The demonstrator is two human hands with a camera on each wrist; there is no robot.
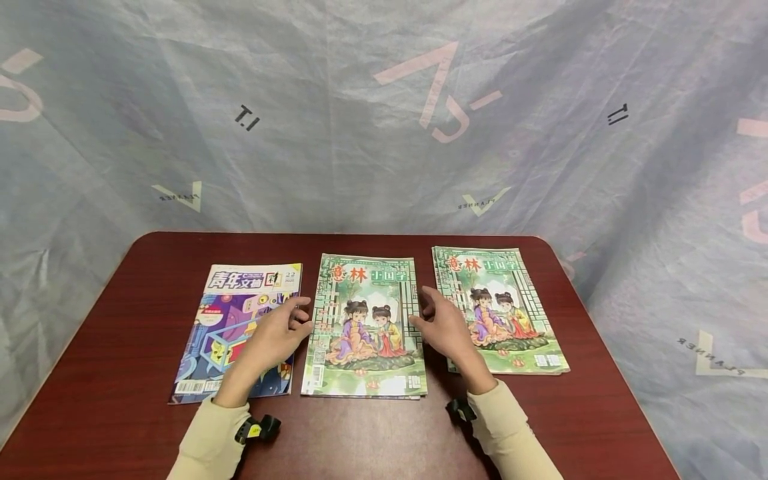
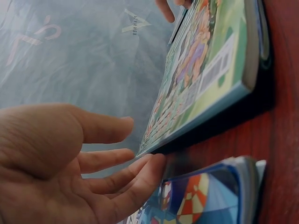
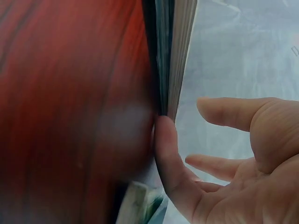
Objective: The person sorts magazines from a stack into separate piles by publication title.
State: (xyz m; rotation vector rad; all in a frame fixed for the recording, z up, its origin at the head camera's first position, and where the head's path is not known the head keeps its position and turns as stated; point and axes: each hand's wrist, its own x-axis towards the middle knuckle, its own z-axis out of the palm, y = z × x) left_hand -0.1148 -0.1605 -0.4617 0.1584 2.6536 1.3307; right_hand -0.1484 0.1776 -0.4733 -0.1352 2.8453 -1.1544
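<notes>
In the middle of the table lies a green magazine [image 1: 363, 333] with two cartoon children on its cover. The wrist views show its thick page edges, with another magazine under it. My left hand [image 1: 277, 335] is at its left side, fingertips right at the spine edge and thumb lifted away. Under that hand's wrist lies a purple and blue magazine [image 1: 225, 333], partly hidden. On the opposite side my right hand [image 1: 444, 325] has a fingertip [image 3: 166, 133] against the page edge, thumb apart. A second green magazine [image 1: 510, 320] with the same cover lies to the right, partly behind that hand.
The dark red wooden table [image 1: 360, 440] has rounded far corners. A grey printed cloth [image 1: 336, 133] hangs behind it and along both sides. Narrow strips of tabletop separate the magazines. Black wrist cameras [image 1: 258, 429] sit at both cream sleeves [image 1: 210, 437].
</notes>
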